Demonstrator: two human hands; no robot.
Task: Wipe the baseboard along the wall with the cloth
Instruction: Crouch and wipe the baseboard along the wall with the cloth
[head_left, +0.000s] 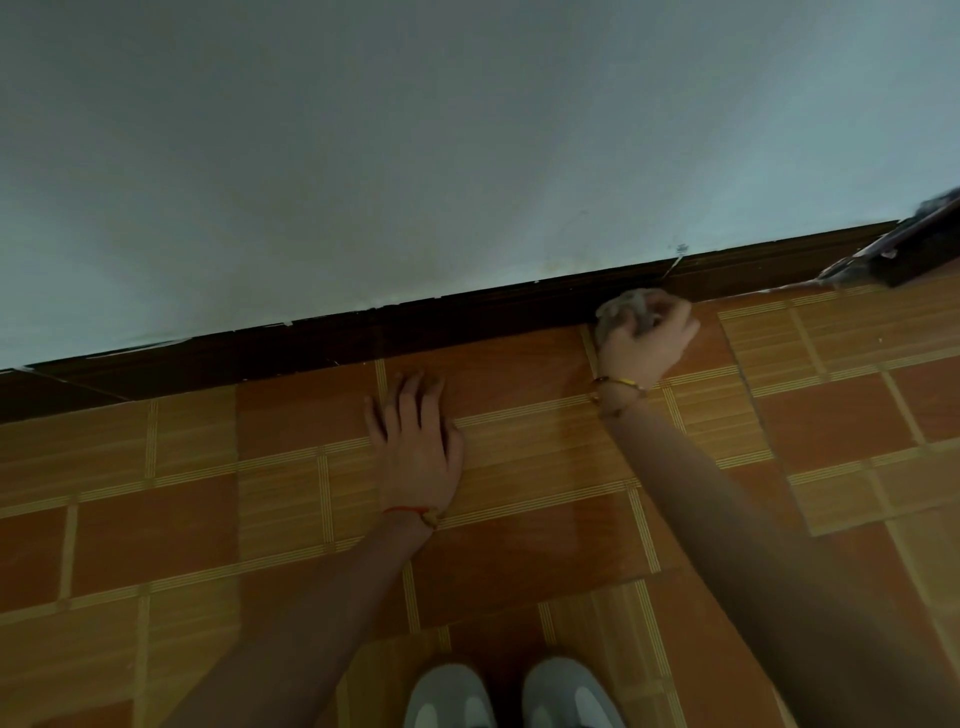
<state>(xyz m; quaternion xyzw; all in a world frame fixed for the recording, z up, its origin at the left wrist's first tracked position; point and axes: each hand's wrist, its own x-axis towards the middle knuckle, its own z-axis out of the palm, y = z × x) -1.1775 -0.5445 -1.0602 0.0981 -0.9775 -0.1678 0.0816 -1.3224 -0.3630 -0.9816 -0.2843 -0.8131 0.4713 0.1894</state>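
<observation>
Two hands in view. Right hand (647, 340) grips a bunched grey cloth (621, 306), fingers curled round it, knuckles up; cloth pokes out past the fingertips and presses on the dark brown baseboard (467, 312) where it meets the floor. Contact spot is right of centre, just below a small scuff mark on the wall (680, 249). Right wrist wears a thin gold bangle (621, 384); forearm runs down to the lower right corner.

Left hand (415, 441) lies flat on the tiled floor (519, 545), palm down, fingers straight and slightly spread, pointing at the baseboard but stopping short of it, holding nothing. Red string bracelet (410, 512) on that wrist. Left hand sits left of and nearer the camera than the right; the two are apart.

Baseboard runs diagonally, low at left edge, higher at right, under a pale blue-grey wall (415, 130). Ragged whitish paint edge along its top. Floor tiles orange-brown with lighter striped bands.

Far right, a dark blurred object (914, 244) leans at the baseboard; cannot tell what it is. Bottom centre, toes of two light grey shoes (511, 696), side by side, pointing to the wall.
</observation>
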